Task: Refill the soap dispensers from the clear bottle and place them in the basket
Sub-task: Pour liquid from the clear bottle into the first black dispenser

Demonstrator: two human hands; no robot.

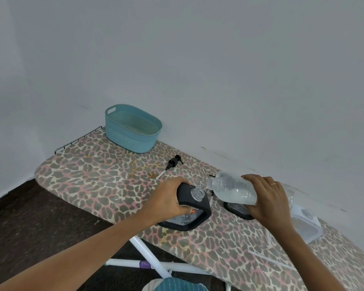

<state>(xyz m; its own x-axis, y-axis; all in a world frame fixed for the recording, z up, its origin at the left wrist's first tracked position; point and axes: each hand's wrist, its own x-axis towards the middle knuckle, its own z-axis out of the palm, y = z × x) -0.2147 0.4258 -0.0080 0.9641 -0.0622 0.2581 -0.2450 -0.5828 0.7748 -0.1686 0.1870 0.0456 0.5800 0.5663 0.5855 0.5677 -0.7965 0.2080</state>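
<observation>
My left hand (170, 197) grips a black-framed soap dispenser (194, 208) standing on the ironing board, its clear threaded neck uncovered. My right hand (265, 196) holds the clear bottle (231, 189) tipped on its side, mouth touching the dispenser's neck; whitish liquid lies in the bottle's lower side. A second black dispenser (237, 208) stands just behind, partly hidden by the bottle and my right hand. A black pump head with its white tube (172, 163) lies loose on the board. The teal basket (132, 129) sits at the board's far left end.
The leopard-print ironing board (105, 185) stands against a pale wall, with a metal rack at its far end. A white dispenser (305, 223) lies to the right behind my right arm. Thin white tubes (269, 260) lie near the front edge. Dark carpet lies below.
</observation>
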